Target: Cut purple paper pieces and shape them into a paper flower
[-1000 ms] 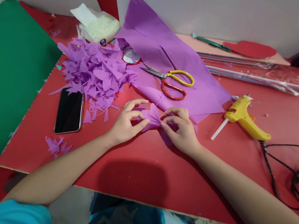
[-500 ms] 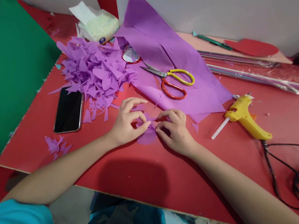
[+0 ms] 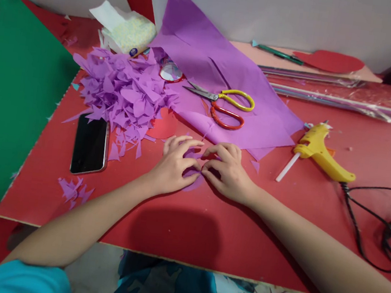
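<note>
Between my hands, low over the red table (image 3: 242, 233), is a piece of purple paper (image 3: 194, 183), mostly covered by my fingers. My left hand (image 3: 175, 165) pinches it with thumb and forefinger, the other fingers curved above. From the other side, my right hand (image 3: 226, 171) pinches the paper too, its fingertips meeting those of the left. Behind the hands lie scissors (image 3: 217, 97) with one yellow and one red handle, blades parted, on a large purple sheet (image 3: 266, 117). A heap of cut purple paper pieces (image 3: 127, 90) sits to the left, beyond a red paper circle (image 3: 164, 124).
A phone (image 3: 90, 148) lies at the left, near small purple scraps (image 3: 74, 191). A green board (image 3: 15, 105) borders the left side. At the right are a yellow glue gun (image 3: 326, 155) and its black cord (image 3: 356, 228). A tissue pack (image 3: 133, 32) stands behind the heap.
My left hand has shifted right and slightly down, closing up to my right hand and covering more of the purple paper. The right hand has barely moved.
</note>
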The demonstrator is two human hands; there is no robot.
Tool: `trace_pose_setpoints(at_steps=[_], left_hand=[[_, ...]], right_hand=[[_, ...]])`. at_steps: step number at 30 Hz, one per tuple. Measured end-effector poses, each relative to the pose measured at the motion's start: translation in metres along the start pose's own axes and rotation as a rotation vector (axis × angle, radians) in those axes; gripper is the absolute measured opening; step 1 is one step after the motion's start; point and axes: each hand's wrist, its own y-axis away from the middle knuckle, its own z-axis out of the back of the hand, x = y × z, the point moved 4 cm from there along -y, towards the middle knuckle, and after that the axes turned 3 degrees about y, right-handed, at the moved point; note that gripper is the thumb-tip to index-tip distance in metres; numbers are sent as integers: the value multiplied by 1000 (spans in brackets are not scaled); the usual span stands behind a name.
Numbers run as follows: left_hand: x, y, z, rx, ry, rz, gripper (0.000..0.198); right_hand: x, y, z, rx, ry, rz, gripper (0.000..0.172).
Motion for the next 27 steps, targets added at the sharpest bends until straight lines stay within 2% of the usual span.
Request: trace_pose_setpoints(at_steps=[11, 17, 27], left_hand=[[1, 0, 1, -24, 0, 21, 10], [2, -1, 0, -32, -10, 48, 10], [1, 0, 1, -40, 12, 26, 10]], right_hand=[[2, 1, 3, -24, -29, 13, 4], [6, 3, 2, -32, 36, 96, 10], [6, 2, -1, -52, 88, 83, 15]])
